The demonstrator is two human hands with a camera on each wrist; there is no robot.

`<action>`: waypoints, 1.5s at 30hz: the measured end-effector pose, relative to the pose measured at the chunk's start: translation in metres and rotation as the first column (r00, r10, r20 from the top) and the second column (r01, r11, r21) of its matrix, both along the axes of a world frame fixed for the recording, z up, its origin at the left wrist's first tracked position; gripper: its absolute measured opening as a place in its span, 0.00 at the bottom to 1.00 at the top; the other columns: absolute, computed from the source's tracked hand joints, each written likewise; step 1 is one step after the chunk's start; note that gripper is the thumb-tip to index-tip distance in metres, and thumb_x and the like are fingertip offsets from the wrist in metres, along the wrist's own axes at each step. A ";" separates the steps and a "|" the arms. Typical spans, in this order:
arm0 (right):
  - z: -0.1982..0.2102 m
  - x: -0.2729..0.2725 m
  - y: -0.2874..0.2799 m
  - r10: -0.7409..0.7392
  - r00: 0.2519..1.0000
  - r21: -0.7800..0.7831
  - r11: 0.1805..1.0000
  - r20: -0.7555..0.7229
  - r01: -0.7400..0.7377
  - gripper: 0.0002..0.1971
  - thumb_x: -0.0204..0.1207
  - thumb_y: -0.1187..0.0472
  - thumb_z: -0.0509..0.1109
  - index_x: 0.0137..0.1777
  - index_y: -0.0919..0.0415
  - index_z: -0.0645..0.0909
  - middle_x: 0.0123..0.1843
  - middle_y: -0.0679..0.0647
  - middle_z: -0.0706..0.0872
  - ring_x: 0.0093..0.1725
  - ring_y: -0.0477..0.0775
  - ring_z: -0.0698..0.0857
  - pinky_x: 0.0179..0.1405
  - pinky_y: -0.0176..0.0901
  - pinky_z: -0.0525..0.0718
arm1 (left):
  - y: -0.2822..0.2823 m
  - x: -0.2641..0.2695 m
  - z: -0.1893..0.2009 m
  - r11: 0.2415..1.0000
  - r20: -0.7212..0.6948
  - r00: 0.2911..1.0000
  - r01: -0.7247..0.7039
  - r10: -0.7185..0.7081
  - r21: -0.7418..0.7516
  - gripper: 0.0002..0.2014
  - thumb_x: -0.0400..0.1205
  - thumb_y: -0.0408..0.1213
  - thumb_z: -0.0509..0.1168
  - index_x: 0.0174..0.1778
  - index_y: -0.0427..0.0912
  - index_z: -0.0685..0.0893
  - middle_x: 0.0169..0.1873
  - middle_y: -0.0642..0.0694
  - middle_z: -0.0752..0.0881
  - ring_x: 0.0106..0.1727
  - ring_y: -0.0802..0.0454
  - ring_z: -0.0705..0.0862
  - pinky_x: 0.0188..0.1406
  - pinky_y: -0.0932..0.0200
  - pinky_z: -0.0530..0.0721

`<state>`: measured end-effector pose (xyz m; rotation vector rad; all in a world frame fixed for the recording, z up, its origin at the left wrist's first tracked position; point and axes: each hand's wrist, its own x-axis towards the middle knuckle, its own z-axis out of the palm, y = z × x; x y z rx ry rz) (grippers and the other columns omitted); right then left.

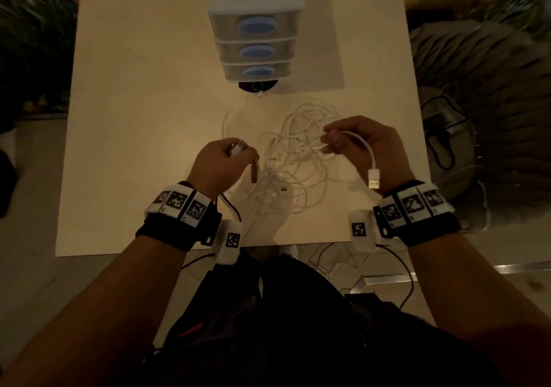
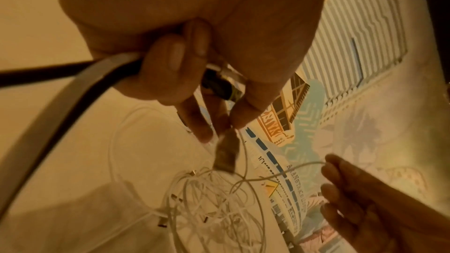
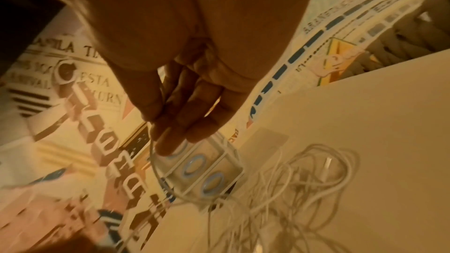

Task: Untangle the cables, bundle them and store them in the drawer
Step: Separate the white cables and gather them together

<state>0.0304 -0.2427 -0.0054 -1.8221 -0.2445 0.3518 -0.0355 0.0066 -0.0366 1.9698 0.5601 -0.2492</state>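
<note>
A tangle of white cables (image 1: 293, 160) lies in the middle of the beige table (image 1: 143, 124). My left hand (image 1: 241, 151) is raised at its left side and pinches a cable end, with a connector (image 2: 225, 158) hanging below the fingertips. At the right side my right hand (image 1: 330, 139) pinches a white cable (image 3: 155, 163) whose USB plug (image 1: 374, 179) dangles by the wrist. The three-drawer unit (image 1: 258, 49) with blue oval handles stands beyond the tangle, all drawers closed. It also shows in the right wrist view as the drawer unit (image 3: 203, 170).
A dark round object (image 1: 258, 86) with a green ring sits right in front of the drawer unit, with a white cable running to it. A grey woven seat (image 1: 477, 67) stands past the table's right edge. Dark wires (image 1: 396, 267) hang below the near edge.
</note>
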 end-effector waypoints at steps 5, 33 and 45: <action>-0.026 -0.026 0.004 0.095 0.990 -0.073 0.993 0.102 -0.088 0.05 0.80 0.62 0.77 0.53 0.61 0.90 0.49 0.49 0.93 0.49 0.49 0.91 0.56 0.50 0.89 | -0.005 0.000 -0.003 0.982 -0.047 0.999 -0.007 0.016 0.188 0.22 0.83 0.53 0.68 0.33 0.38 0.89 0.22 0.49 0.85 0.29 0.55 0.84 0.35 0.50 0.80; -0.075 0.048 0.014 0.249 0.965 -0.591 0.792 0.079 -0.156 0.16 0.87 0.61 0.62 0.70 0.56 0.84 0.64 0.58 0.86 0.61 0.61 0.86 0.65 0.48 0.79 | -0.018 0.016 -0.034 0.995 -0.126 0.988 0.096 -0.090 0.040 0.14 0.87 0.39 0.66 0.36 0.45 0.90 0.30 0.61 0.86 0.30 0.73 0.81 0.26 0.78 0.71; -0.064 0.071 0.018 0.375 0.914 -0.572 0.720 -0.154 -0.392 0.12 0.86 0.48 0.66 0.57 0.55 0.82 0.55 0.50 0.87 0.50 0.51 0.82 0.54 0.46 0.78 | -0.019 0.023 -0.033 0.995 -0.155 0.984 0.093 -0.089 0.022 0.16 0.88 0.44 0.65 0.39 0.43 0.90 0.14 0.65 0.79 0.18 0.69 0.76 0.22 0.68 0.68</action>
